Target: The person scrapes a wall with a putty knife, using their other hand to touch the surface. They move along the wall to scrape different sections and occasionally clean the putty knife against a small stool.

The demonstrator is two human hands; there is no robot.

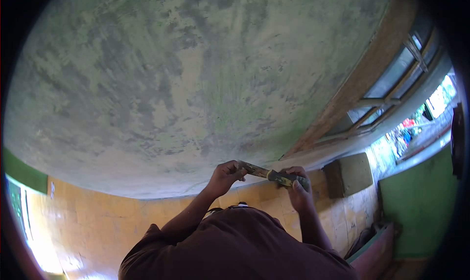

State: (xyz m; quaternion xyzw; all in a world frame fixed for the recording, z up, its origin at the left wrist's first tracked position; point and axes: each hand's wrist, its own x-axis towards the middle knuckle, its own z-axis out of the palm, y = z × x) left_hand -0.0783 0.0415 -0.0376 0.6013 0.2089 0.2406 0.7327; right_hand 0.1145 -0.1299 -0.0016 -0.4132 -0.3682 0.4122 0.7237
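Note:
Between my two hands, in front of my chest, is a scraper (257, 171) with a thick dark handle marked in yellow and a narrow, stained blade. My right hand (300, 196) is closed round the handle, thumb along its near side. At the other end, my left hand (226, 176) pinches the tip of the blade between thumb and fingers. Both hands overlap the foot of a large wall (196, 94) in this view, its green paint patchy and worn through to grey and whitish areas.
A wood-framed window (391, 84) is set in the wall at the upper right. Below it stands a box-like piece (350, 175) on the yellowish tiled floor (98, 221). A green panel (416, 206) rises at the right, and bright light enters through an opening (41, 231) at the left.

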